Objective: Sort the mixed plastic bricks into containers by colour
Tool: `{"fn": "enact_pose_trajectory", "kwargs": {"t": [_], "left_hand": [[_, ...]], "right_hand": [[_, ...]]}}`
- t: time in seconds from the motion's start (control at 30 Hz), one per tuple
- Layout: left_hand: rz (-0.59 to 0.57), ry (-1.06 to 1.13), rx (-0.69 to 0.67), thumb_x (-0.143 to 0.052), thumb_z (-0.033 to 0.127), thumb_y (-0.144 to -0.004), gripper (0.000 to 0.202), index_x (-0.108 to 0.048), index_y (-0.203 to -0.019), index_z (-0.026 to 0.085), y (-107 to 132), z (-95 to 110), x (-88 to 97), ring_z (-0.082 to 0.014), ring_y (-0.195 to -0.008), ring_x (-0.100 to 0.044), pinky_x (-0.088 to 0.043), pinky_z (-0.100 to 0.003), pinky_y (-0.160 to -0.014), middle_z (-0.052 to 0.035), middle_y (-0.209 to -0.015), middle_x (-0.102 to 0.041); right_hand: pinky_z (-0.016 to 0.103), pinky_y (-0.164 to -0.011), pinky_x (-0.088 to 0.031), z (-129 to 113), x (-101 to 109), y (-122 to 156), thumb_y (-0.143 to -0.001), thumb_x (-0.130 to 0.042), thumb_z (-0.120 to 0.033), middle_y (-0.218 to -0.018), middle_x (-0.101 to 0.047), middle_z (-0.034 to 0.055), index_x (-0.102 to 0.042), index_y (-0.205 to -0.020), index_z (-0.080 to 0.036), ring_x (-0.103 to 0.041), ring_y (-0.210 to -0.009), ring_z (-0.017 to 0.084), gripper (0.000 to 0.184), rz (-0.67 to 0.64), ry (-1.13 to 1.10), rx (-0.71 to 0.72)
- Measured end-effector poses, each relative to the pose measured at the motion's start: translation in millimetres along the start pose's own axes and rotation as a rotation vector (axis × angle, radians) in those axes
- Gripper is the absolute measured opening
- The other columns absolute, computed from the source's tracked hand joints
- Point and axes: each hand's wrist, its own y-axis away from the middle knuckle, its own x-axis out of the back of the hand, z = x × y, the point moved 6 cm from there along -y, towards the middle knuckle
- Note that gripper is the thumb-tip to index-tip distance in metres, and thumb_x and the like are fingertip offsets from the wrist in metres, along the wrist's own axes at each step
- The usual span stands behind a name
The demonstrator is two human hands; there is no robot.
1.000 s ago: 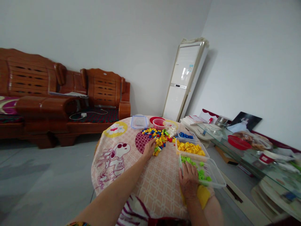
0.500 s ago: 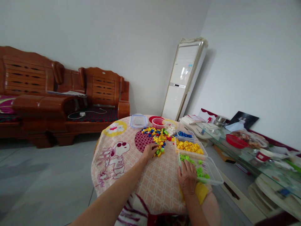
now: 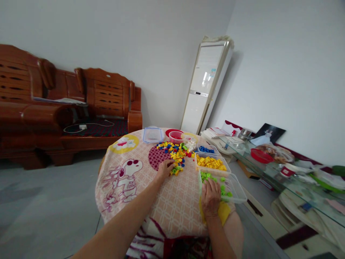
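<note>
At the near left edge of a mixed pile of small toy building bricks [image 3: 178, 154], my left hand [image 3: 165, 169] bends its fingers and thumb together among yellow and green pieces. Whatever is between its fingertips is too small to make out. My right hand [image 3: 211, 194] rests over the near left wall of a clear plastic box [image 3: 238, 189], fingers stretched out and a little apart. Green bricks [image 3: 207, 176] lie in that box, close to its fingertips. Behind it stand a box of yellow bricks [image 3: 211, 162] and a smaller box of blue bricks [image 3: 207, 149].
White bricks [image 3: 191, 144] are heaped beside a round tub [image 3: 176, 136] with a red lid. A clear lid with a blue rim [image 3: 153, 135] lies at the far edge of the round, cloth-covered table [image 3: 178, 205]. A cluttered glass-topped stand [image 3: 258, 169] is at the right.
The view has turned slightly, so everything sits further left. My left hand stays at the near edge of the pile, and my right hand stays at the green bricks' box.
</note>
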Motion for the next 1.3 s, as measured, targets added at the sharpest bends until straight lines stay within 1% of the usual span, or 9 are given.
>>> {"fn": "enact_pose_trajectory", "kwargs": {"t": [0.2,0.33,0.53,0.63,0.7,0.8,0.9,1.1,1.3], "left_hand": [[0.025,0.008,0.003,-0.058,0.026,-0.083,0.024,-0.072,-0.101,0.018,0,1,2.8,-0.0178,-0.089,-0.067,-0.052,-0.03,-0.085,-0.0045,-0.1,-0.074],[0.109,0.04,-0.048,-0.058,0.02,-0.082,0.025,-0.071,-0.104,0.017,2,17,-3.6,-0.0187,-0.094,-0.067,-0.053,-0.032,-0.087,-0.0076,-0.104,-0.072],[0.04,0.098,-0.148,-0.059,0.016,-0.081,0.025,-0.071,-0.102,0.018,-4,80,-66.9,-0.0168,-0.087,-0.066,-0.053,-0.031,-0.084,-0.0066,-0.101,-0.072],[-0.045,0.179,-0.101,-0.061,0.017,-0.08,0.034,-0.067,-0.113,0.015,-14,105,-100.4,-0.0158,-0.081,-0.066,-0.055,-0.03,-0.078,-0.0094,-0.107,-0.07],[-0.057,0.209,-0.127,-0.059,0.014,-0.08,0.044,-0.061,-0.124,0.016,-16,114,-109.2,-0.0171,-0.089,-0.066,-0.055,-0.032,-0.082,-0.0101,-0.116,-0.067],[0.011,0.161,-0.213,-0.052,0.007,-0.079,0.05,-0.058,-0.128,0.018,-8,111,-98.5,-0.0205,-0.109,-0.061,-0.05,-0.038,-0.097,-0.0102,-0.123,-0.064],[0.097,0.029,-0.236,-0.05,0.004,-0.077,0.048,-0.062,-0.122,0.018,4,88,-70.7,-0.0228,-0.12,-0.055,-0.043,-0.041,-0.106,-0.0106,-0.124,-0.064],[0.236,-0.175,-0.02,-0.051,0.016,-0.083,0.031,-0.07,-0.108,0.017,14,34,-13.7,-0.0245,-0.105,-0.062,-0.047,-0.041,-0.097,-0.0105,-0.11,-0.07],[0.252,-0.119,0.135,-0.048,0.017,-0.085,0.027,-0.072,-0.095,0.016,20,13,-2.8,-0.0218,-0.096,-0.064,-0.048,-0.036,-0.09,-0.0089,-0.1,-0.072]], "right_hand": [[0.042,-0.101,-0.037,-3,-4,0,-0.092,-0.053,-0.038,-0.112,-0.067,0.0135,-0.068,-0.097,-0.014,-0.052,-0.111,0.026,0.029,-0.096,-0.001,0.02],[0.043,-0.1,-0.037,-2,-6,1,-0.092,-0.053,-0.036,-0.111,-0.068,0.0134,-0.068,-0.096,-0.014,-0.053,-0.11,0.026,0.027,-0.077,0.001,0.011],[0.042,-0.097,-0.037,-2,-7,0,-0.092,-0.051,-0.034,-0.11,-0.068,0.013,-0.068,-0.094,-0.014,-0.053,-0.109,0.027,0.026,-0.085,0.035,0.004],[0.042,-0.097,-0.037,-2,-6,0,-0.093,-0.049,-0.033,-0.11,-0.068,0.0135,-0.068,-0.093,-0.014,-0.054,-0.109,0.027,0.027,-0.094,0.046,0.003],[0.043,-0.096,-0.038,-2,-5,-1,-0.094,-0.047,-0.033,-0.109,-0.068,0.0139,-0.068,-0.093,-0.015,-0.055,-0.108,0.027,0.028,-0.081,0.043,0.001],[0.043,-0.096,-0.038,-2,-5,0,-0.095,-0.045,-0.035,-0.108,-0.069,0.0138,-0.068,-0.094,-0.016,-0.055,-0.108,0.027,0.03,-0.06,0.024,0.003],[0.043,-0.096,-0.038,-2,-6,1,-0.094,-0.048,-0.035,-0.11,-0.068,0.0133,-0.068,-0.092,-0.016,-0.054,-0.109,0.027,0.028,-0.069,0.022,0.0],[0.042,-0.097,-0.039,-2,-6,1,-0.092,-0.052,-0.033,-0.109,-0.069,0.013,-0.069,-0.093,-0.015,-0.054,-0.108,0.027,0.025,-0.067,0.049,0.013],[0.042,-0.097,-0.039,-2,-6,2,-0.092,-0.052,-0.032,-0.11,-0.069,0.0128,-0.069,-0.092,-0.015,-0.055,-0.108,0.026,0.024,-0.063,0.033,0.004]]}}
